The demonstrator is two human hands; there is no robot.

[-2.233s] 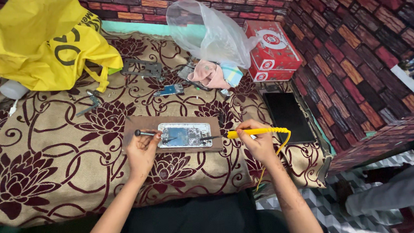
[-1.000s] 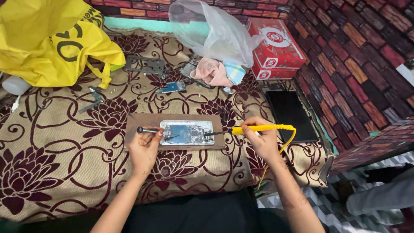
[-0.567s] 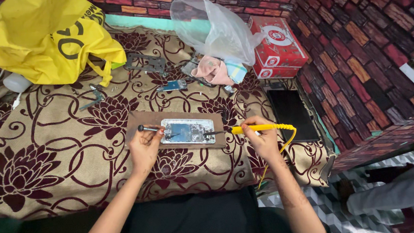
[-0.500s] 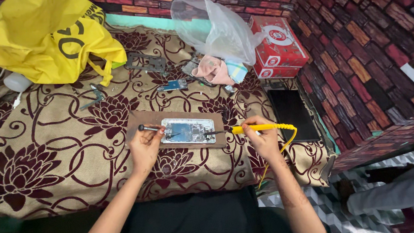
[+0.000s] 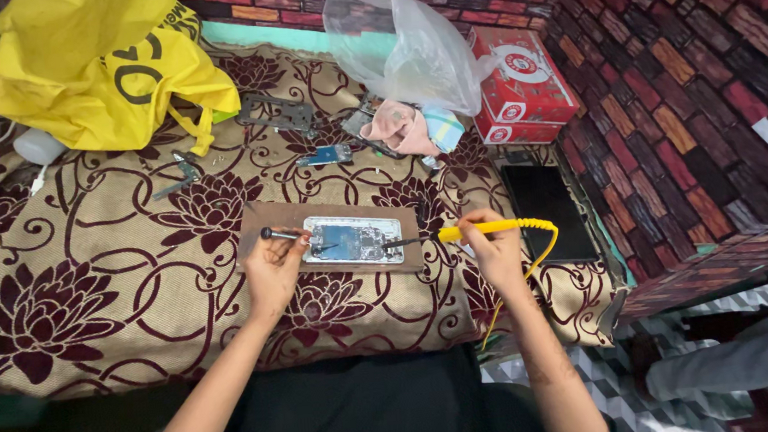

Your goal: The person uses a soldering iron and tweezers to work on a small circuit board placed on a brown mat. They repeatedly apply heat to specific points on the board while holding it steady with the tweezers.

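From the head view, you work over a low surface covered with a tan cloth (image 5: 113, 295) printed with maroon flowers, with brick-patterned walls (image 5: 687, 78) behind and to the right. A yellow bag (image 5: 103, 74) lies at the far left, a clear plastic bag (image 5: 406, 43) and a red box (image 5: 521, 84) at the far right, and a dark flat slab (image 5: 546, 211) sits near the cloth's right edge.

The opened phone (image 5: 354, 240) lies flat on a brown board (image 5: 273, 221) in front of you, its pale frame bare and its insides exposed.

Your left hand (image 5: 273, 267) pinches a dark slim tool (image 5: 284, 236), its tip at the phone's left end. Your right hand (image 5: 496, 251) is closed around a yellow-handled iron (image 5: 487, 229), its dark tip at the phone's right edge.
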